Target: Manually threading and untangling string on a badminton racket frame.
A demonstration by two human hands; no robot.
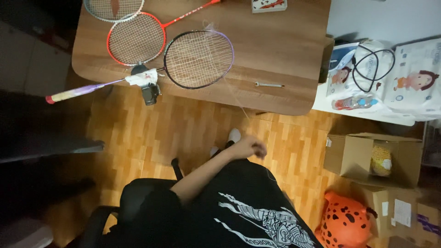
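— Since a thin string (pixel 239 103) runs from the purple-rimmed racket (pixel 198 59) on the surface (pixel 275 41) down to the hand (pixel 250 148), which way does it lie?

— Up and left of the hand, slanting along the frame's middle. The fingers are curled shut, seemingly pinching the string's lower end.

— Which hand?

— Apparently the left, its arm stretched forward over the lap; the other is out of sight.

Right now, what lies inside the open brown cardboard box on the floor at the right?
Inside the open brown cardboard box sits a yellow packet with a white label. The box walls hide whatever lies beneath or beside it.
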